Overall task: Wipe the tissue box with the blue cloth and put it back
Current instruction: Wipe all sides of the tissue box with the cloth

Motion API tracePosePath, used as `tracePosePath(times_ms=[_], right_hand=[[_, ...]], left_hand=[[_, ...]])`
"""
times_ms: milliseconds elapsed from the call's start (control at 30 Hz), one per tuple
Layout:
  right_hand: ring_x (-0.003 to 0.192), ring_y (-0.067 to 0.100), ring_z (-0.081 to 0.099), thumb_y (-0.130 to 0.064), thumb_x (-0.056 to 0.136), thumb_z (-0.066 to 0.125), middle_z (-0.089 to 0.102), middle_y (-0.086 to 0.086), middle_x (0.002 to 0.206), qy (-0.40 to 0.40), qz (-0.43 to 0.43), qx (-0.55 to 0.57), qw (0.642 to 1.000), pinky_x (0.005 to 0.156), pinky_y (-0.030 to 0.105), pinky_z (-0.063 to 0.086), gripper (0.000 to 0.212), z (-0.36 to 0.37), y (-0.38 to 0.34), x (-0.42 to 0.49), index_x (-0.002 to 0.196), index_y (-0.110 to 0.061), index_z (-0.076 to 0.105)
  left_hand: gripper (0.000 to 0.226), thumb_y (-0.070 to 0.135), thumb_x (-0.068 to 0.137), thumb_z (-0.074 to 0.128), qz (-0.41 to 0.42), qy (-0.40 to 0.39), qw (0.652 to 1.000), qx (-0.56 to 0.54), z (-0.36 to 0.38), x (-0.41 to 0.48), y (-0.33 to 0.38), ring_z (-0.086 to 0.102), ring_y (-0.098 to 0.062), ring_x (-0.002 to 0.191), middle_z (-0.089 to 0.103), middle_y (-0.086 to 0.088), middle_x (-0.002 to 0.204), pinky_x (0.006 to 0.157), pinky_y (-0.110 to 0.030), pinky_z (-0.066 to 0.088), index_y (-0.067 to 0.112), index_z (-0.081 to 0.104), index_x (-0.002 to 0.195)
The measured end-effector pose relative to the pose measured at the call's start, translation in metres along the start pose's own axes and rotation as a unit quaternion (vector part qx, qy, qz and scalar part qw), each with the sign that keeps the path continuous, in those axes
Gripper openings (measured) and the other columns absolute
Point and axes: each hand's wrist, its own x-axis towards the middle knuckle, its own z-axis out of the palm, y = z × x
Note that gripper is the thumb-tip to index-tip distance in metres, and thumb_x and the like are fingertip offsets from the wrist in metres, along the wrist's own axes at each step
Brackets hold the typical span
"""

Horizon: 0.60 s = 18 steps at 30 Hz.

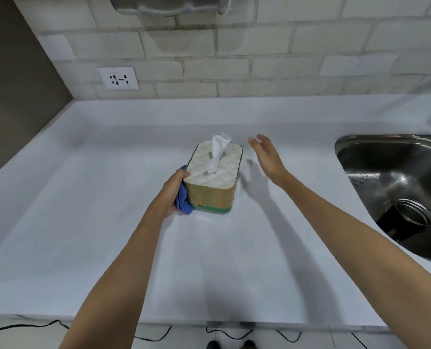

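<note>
So the wiping step looks like it's underway here. The left hand (171,195) has the bunched-up blue cloth (183,201) clamped in its fingers and pressed against the left side of the rectangular tissue box with the white quilted top and tan sides (213,180). The box sits on the pale grey tabletop (83,197), roughly in the middle, with a white tissue (218,149) sticking up out of its slot.

The right hand (266,154) is open, fingers spread, holding nothing, hovering just beside the right side of the box without touching it. My guess is it's about to steady the box, since pushing a cloth on one side would just slide the light thing across the smooth surface. So the next move probably calls for bracing the right side, then rubbing along the left and working around.

Containers: the box clearly has tissues in it, can't tell how full. Off to the right, the stainless steel sink (355,157) has a dark cylindrical cup with a metal rim (403,219) lying on its side in it; its contents are hidden.
</note>
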Motion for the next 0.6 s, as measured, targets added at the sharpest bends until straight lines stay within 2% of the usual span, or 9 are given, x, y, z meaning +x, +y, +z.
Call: tracePosePath(times_ms=[67, 100, 167, 233, 300, 400, 500, 600], right_hand=[[0.127, 0.016, 0.043, -0.050, 0.092, 0.042, 0.046, 0.002, 0.140, -0.021, 0.026, 0.042, 0.999, 0.094, 0.024, 0.030, 0.054, 0.000, -0.003, 0.013, 0.135, -0.017, 0.043], [0.125, 0.015, 0.043, -0.050, 0.092, 0.042, 0.046, 0.003, 0.140, -0.032, 0.029, 0.040, 0.998, 0.092, 0.023, 0.029, 0.053, 0.001, -0.003, 0.017, 0.134, -0.017, 0.044], [0.130, 0.018, 0.040, -0.051, 0.092, 0.041, 0.045, 0.005, 0.142, -0.058, 0.035, 0.024, 0.997, 0.096, 0.025, 0.028, 0.056, 0.003, -0.001, 0.025, 0.136, -0.016, 0.043], [0.133, 0.022, 0.039, -0.053, 0.092, 0.040, 0.045, 0.006, 0.143, -0.073, 0.038, 0.013, 0.997, 0.102, 0.029, 0.028, 0.059, 0.006, 0.001, 0.030, 0.137, -0.015, 0.043], [0.133, 0.023, 0.040, -0.054, 0.091, 0.040, 0.046, 0.007, 0.143, -0.080, 0.040, 0.017, 0.996, 0.104, 0.030, 0.028, 0.060, 0.007, 0.000, 0.033, 0.137, -0.015, 0.043], [0.132, 0.022, 0.041, -0.053, 0.091, 0.040, 0.048, 0.007, 0.141, -0.089, 0.041, 0.029, 0.995, 0.110, 0.032, 0.028, 0.060, 0.008, 0.000, 0.038, 0.137, -0.015, 0.044], [0.132, 0.020, 0.042, -0.052, 0.092, 0.039, 0.048, 0.004, 0.142, -0.097, 0.041, 0.033, 0.994, 0.103, 0.026, 0.027, 0.058, 0.010, -0.001, 0.042, 0.136, -0.015, 0.046], [0.133, 0.017, 0.042, -0.054, 0.092, 0.038, 0.048, 0.001, 0.142, -0.101, 0.043, 0.035, 0.993, 0.098, 0.023, 0.024, 0.058, 0.010, 0.002, 0.046, 0.134, -0.016, 0.049]], left_hand=[[0.021, 0.033, 0.087, 0.047, 0.018, 0.010, 1.000, 0.019, -0.002, 0.001, -0.002, 0.056, -0.022, 0.099, 0.062, -0.003, 0.109, 0.089, -0.037, 0.046, 0.028, 0.061, 0.102], [0.024, 0.032, 0.088, 0.046, 0.029, 0.016, 0.999, 0.031, -0.003, 0.001, -0.003, 0.055, -0.022, 0.099, 0.061, -0.003, 0.110, 0.088, -0.037, 0.046, 0.028, 0.060, 0.107], [0.031, 0.030, 0.089, 0.045, 0.044, 0.023, 0.997, 0.052, -0.004, 0.001, -0.002, 0.055, -0.021, 0.095, 0.060, -0.004, 0.108, 0.081, -0.034, 0.047, 0.026, 0.058, 0.117], [0.033, 0.029, 0.088, 0.047, 0.044, 0.032, 0.996, 0.073, -0.005, 0.001, -0.001, 0.056, -0.018, 0.084, 0.061, -0.003, 0.098, 0.069, -0.029, 0.047, 0.023, 0.057, 0.119], [0.022, 0.028, 0.089, 0.050, 0.042, 0.048, 0.994, 0.088, -0.006, 0.002, 0.000, 0.057, -0.016, 0.077, 0.063, -0.002, 0.087, 0.063, -0.028, 0.048, 0.021, 0.059, 0.107], [0.006, 0.029, 0.089, 0.053, 0.050, 0.064, 0.990, 0.113, -0.008, 0.006, 0.001, 0.059, -0.018, 0.077, 0.064, -0.003, 0.080, 0.067, -0.030, 0.050, 0.027, 0.058, 0.086], [0.009, 0.030, 0.089, 0.055, 0.060, 0.073, 0.988, 0.120, -0.009, 0.009, 0.005, 0.058, -0.016, 0.074, 0.062, -0.002, 0.078, 0.065, -0.029, 0.049, 0.029, 0.056, 0.080], [0.012, 0.028, 0.088, 0.059, 0.071, 0.087, 0.986, 0.122, -0.008, 0.012, 0.010, 0.056, -0.013, 0.068, 0.061, 0.002, 0.076, 0.057, -0.026, 0.047, 0.028, 0.056, 0.076]])
